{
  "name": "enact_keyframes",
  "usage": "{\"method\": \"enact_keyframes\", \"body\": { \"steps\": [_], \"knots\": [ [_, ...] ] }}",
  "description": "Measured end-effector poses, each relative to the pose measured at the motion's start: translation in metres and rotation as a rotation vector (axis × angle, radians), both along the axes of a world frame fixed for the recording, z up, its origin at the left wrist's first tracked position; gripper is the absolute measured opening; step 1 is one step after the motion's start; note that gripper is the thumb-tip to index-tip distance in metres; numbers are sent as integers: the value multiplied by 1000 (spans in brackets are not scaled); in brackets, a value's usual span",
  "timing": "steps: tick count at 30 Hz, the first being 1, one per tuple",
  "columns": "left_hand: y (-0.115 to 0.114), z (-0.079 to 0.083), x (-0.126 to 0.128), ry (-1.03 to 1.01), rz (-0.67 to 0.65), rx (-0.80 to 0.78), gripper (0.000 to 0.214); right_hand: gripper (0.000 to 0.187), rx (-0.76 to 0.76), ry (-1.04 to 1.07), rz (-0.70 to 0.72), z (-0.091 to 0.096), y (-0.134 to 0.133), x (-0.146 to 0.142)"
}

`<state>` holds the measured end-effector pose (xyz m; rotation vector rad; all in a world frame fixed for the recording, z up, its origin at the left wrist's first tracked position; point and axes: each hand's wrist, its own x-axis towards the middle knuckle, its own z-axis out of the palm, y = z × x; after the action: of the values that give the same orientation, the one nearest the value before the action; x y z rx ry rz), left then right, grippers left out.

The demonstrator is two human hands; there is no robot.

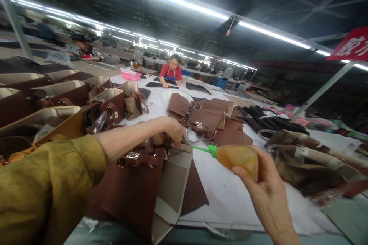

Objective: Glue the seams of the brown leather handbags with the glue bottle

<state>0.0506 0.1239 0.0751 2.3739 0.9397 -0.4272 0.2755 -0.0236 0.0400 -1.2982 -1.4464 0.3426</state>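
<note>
Sleeve (53, 183), left hand (174, 129) at one bag (133, 195), grip unclear, right hand (266, 183) clasping one bottle (237, 158)

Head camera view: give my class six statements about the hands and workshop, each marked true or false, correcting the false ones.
1. The right hand holds an amber squeeze bottle with a tapered green nozzle. True.
2. The green nozzle points away from the left hand. False: it points toward the left hand.
3. A brown, boxy bag with beige lining stands below the left hand. True.
4. The person across the table wears green. False: that person wears a red top.
5. A pink plastic basin is on the table. True.
6. The overhead strip lights are off. False: the strip lights are lit.
</note>
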Motion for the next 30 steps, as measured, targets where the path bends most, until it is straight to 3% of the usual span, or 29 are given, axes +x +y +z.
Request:
{"method": "enact_keyframes", "body": {
  "steps": [7, 15, 23, 30],
  "knots": [
    [-4, 3, 2, 41, -2, 23, 22, 46, 33, -48, 32, 0, 1, -2],
    [-4, -2, -2, 22, 44, 9, 21, 49, 34, -202, 2, -15, -8, 7],
    [-1, -8, -1, 103, -63, 16, 37, 46, 58, -49, 31, -13, -2, 5],
    [-2, -8, -1, 140, -83, 41, 39, 54, -73, -30, 25, -34, -5, 10]
  ]
}}
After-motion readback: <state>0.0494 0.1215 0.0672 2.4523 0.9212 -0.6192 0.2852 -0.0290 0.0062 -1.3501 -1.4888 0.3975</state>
